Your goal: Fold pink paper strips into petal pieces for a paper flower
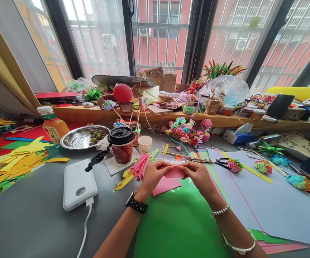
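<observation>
A small piece of pink paper (175, 172) is held up between both hands above a green mat (181, 218). My left hand (155, 175), with a watch at its wrist, pinches the paper's left end. At the right end, my right hand (199, 175) grips it between thumb and fingers. Part of the paper is hidden behind the fingers. Below the hands lies a flat pink paper sheet (167, 185). Folded pink paper strips (141, 165) rest just left of my left hand, on top of folded yellow ones (125, 180).
A lidded coffee cup (121, 148), a paper cup (145, 144) and a white power bank (79, 184) with a cable stand to the left. Scissors (222, 163) and paper buds (235, 165) lie right on white sheets (273, 200). A metal bowl (75, 138) holds fruit.
</observation>
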A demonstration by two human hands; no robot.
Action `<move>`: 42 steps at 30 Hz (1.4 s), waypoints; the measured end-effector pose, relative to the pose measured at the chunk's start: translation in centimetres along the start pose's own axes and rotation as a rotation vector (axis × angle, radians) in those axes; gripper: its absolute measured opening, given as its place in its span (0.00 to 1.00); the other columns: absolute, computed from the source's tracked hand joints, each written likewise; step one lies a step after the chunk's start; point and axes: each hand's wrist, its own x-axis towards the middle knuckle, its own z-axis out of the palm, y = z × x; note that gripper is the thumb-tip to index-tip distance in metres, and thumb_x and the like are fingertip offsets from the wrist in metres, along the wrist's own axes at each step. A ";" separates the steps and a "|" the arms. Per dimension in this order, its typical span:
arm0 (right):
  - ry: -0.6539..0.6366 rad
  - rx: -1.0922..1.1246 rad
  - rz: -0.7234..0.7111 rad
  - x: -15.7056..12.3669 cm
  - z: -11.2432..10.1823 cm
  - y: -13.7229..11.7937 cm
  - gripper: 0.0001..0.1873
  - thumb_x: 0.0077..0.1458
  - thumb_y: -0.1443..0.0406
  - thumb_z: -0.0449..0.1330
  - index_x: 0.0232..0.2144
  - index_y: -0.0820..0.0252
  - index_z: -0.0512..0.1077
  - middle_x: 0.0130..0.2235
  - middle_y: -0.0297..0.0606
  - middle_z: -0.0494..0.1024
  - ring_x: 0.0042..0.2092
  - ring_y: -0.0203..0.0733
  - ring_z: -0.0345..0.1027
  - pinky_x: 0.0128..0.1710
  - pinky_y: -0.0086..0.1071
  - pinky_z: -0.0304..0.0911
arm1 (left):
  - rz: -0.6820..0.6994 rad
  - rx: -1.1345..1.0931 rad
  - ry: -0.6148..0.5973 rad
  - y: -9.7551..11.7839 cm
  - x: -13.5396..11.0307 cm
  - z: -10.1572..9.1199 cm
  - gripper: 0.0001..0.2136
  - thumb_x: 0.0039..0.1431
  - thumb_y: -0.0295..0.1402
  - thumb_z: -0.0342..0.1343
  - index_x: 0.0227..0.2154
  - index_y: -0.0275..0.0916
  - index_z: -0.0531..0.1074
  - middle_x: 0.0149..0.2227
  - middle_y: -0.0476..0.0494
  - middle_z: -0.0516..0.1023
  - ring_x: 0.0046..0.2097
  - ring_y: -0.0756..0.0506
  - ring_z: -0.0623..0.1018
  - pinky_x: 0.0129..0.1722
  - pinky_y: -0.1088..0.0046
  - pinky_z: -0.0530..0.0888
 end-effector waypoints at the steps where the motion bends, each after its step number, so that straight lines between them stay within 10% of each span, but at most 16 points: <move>1: 0.003 0.002 -0.001 0.0 0.0 0.0 0.10 0.42 0.61 0.60 0.25 0.63 0.75 0.23 0.36 0.75 0.23 0.33 0.64 0.22 0.27 0.63 | -0.016 0.003 0.000 0.0 0.0 -0.1 0.10 0.40 0.36 0.57 0.24 0.33 0.75 0.23 0.45 0.74 0.25 0.51 0.69 0.23 0.79 0.66; 42: -0.057 -0.147 -0.046 0.2 -0.4 0.3 0.13 0.47 0.59 0.54 0.27 0.62 0.73 0.24 0.34 0.71 0.21 0.33 0.62 0.20 0.28 0.61 | 0.039 0.055 0.015 -0.7 0.3 0.0 0.12 0.45 0.39 0.53 0.25 0.34 0.75 0.24 0.45 0.74 0.25 0.49 0.70 0.24 0.77 0.68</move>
